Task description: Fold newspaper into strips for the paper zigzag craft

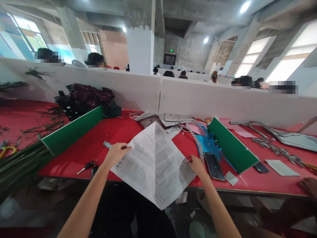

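Note:
A square sheet of newspaper (155, 165) with a crease down its middle is spread between my hands, one corner toward me past the table edge. At its left corner my left hand (119, 152) pinches the paper. My right hand (196, 165) grips the opposite corner, fingers partly behind the sheet. Just beyond my left hand lies a short piece of folded paper chain (107, 144). A longer curved strip of folded paper (196, 140) lies near my right hand, beside a phone (215, 167).
Green dividers stand at left (74, 132) and right (232, 145) on the red table (99, 145). Keys (85, 167) lie at left, stacked papers (177, 118) behind. Long green leaves (27, 165) fill the far left. A co-worker's hand (308, 185) shows at right.

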`<state>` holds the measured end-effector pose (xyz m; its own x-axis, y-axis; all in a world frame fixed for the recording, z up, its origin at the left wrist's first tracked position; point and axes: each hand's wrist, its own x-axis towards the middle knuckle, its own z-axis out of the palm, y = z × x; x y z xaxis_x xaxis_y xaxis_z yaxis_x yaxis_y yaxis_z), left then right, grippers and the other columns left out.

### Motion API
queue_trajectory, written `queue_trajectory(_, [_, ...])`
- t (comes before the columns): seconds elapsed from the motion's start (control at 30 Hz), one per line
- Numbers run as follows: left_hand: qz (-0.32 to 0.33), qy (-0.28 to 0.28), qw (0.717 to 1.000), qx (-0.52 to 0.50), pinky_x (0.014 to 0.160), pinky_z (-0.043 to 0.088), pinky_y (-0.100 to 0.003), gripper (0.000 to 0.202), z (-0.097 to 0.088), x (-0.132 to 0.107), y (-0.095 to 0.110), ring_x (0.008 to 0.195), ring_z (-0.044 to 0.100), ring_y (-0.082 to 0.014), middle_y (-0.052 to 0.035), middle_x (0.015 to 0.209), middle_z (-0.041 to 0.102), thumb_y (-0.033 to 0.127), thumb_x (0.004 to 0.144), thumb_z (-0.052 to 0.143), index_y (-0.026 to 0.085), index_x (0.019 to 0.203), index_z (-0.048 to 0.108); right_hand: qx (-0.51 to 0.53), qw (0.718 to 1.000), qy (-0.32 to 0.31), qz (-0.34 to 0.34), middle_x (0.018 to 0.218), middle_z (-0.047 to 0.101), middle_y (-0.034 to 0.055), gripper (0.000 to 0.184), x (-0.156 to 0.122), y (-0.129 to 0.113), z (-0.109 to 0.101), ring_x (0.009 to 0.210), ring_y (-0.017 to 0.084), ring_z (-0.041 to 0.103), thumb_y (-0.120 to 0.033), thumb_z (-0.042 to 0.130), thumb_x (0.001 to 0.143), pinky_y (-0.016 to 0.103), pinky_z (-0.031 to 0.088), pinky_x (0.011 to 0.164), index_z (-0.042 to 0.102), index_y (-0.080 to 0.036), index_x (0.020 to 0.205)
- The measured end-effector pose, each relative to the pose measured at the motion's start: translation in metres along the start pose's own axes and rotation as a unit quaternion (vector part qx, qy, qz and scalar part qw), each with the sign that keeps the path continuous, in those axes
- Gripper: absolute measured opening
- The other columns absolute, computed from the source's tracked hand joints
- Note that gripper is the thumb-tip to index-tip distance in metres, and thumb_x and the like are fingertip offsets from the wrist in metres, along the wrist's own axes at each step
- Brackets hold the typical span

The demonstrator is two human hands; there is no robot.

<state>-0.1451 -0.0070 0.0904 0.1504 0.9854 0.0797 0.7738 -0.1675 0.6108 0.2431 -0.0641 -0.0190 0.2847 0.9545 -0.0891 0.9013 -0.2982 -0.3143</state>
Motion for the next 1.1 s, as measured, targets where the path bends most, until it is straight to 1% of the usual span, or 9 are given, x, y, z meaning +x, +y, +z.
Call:
queue_trajectory(0.1, [0.0,0.015,0.999,0.035,0.059,0.034,-0.026,0.028,-0.013,0.008,-0.001,0.067,0.058,-0.02,-0.003,0.068,0.065,0.043,0.072,0.05,0.02,0.067,0.065,0.023,1.0,-0.01,-0.008,0.095,0.069,0.0067,0.018,0.006,0.001,-0.001,0.088,0.017,0.063,-0.022,0.054,0.079,0.023,0.04,0.068,0.064,-0.018,0.094])
queue_trajectory(0.27, [-0.015,0.046,0.995,0.084,0.065,0.037,-0.028,0.03,-0.023,0.016,-0.005,0.079,0.062,-0.0239,-0.0064,0.083,0.07,0.044,0.075,0.05,0.021,0.078,0.069,0.05,0.998,-0.014,-0.019,0.095,0.068,0.008,0.03,0.009,0.0,0.001,0.087,0.02,0.063,-0.038,0.062,0.073,0.024,0.04,0.065,0.064,-0.017,0.093])
queue_trajectory(0.37, [-0.007,0.05,0.995,0.081,0.067,0.038,-0.028,0.03,-0.021,0.017,-0.006,0.082,0.062,-0.0246,-0.0072,0.085,0.07,0.044,0.075,0.05,0.021,0.081,0.069,0.068,0.997,-0.028,-0.033,0.089,0.07,0.0068,0.023,0.005,-0.007,0.003,0.084,0.019,0.064,-0.036,0.057,0.078,0.023,0.04,0.064,0.065,-0.017,0.088])
queue_trajectory(0.47, [0.002,0.051,0.997,0.063,0.068,0.039,-0.029,0.03,-0.016,0.017,-0.005,0.082,0.063,-0.0248,-0.0076,0.086,0.071,0.043,0.075,0.051,0.021,0.083,0.07,0.083,0.995,-0.028,-0.052,0.092,0.069,0.0067,0.028,-0.002,-0.018,0.003,0.086,0.018,0.064,-0.041,0.049,0.083,0.023,0.039,0.063,0.065,-0.018,0.088])
queue_trajectory(0.63, [0.01,0.061,0.996,0.06,0.066,0.039,-0.029,0.03,-0.007,0.016,0.0,0.082,0.063,-0.0254,-0.0075,0.086,0.071,0.043,0.076,0.05,0.021,0.083,0.07,0.047,0.998,-0.042,-0.012,0.09,0.068,0.0075,0.032,-0.012,-0.041,0.004,0.083,0.021,0.063,-0.042,0.065,0.071,0.024,0.035,0.057,0.063,-0.017,0.09])
queue_trajectory(0.8, [0.023,0.061,0.997,0.039,0.065,0.039,-0.03,0.031,-0.002,0.014,0.004,0.078,0.062,-0.0235,-0.0072,0.083,0.07,0.042,0.077,0.049,0.019,0.082,0.069,0.041,0.998,-0.044,-0.004,0.086,0.069,0.0069,0.024,-0.011,-0.048,0.002,0.078,0.02,0.063,-0.037,0.067,0.069,0.024,0.034,0.055,0.065,-0.017,0.083])
queue_trajectory(0.93, [0.048,0.075,0.996,0.022,0.066,0.039,-0.028,0.03,-0.005,0.014,0.011,0.076,0.061,-0.0214,-0.0053,0.079,0.069,0.041,0.077,0.049,0.019,0.08,0.069,0.046,0.999,0.009,-0.023,0.084,0.069,0.0053,0.013,-0.002,-0.042,-0.023,0.078,0.018,0.062,-0.03,0.062,0.075,0.024,0.036,0.059,0.065,-0.019,0.081])
queue_trajectory(1.0, [0.062,0.088,0.994,0.01,0.065,0.039,-0.027,0.029,-0.008,0.015,0.016,0.074,0.061,-0.0199,-0.0042,0.077,0.069,0.041,0.078,0.05,0.019,0.079,0.069,0.037,0.996,0.066,-0.049,0.084,0.069,0.0051,0.011,0.005,-0.04,-0.048,0.078,0.018,0.061,-0.028,0.059,0.078,0.024,0.036,0.061,0.064,-0.02,0.082])
queue_trajectory(1.1, [0.081,0.13,0.988,-0.02,0.062,0.038,-0.026,0.031,-0.011,0.016,0.024,0.066,0.058,-0.0171,-0.0028,0.071,0.067,0.042,0.078,0.051,0.018,0.079,0.069,0.006,0.977,0.193,-0.091,0.084,0.067,0.0047,0.01,0.016,-0.042,-0.097,0.077,0.018,0.059,-0.028,0.056,0.08,0.025,0.034,0.06,0.063,-0.021,0.083])
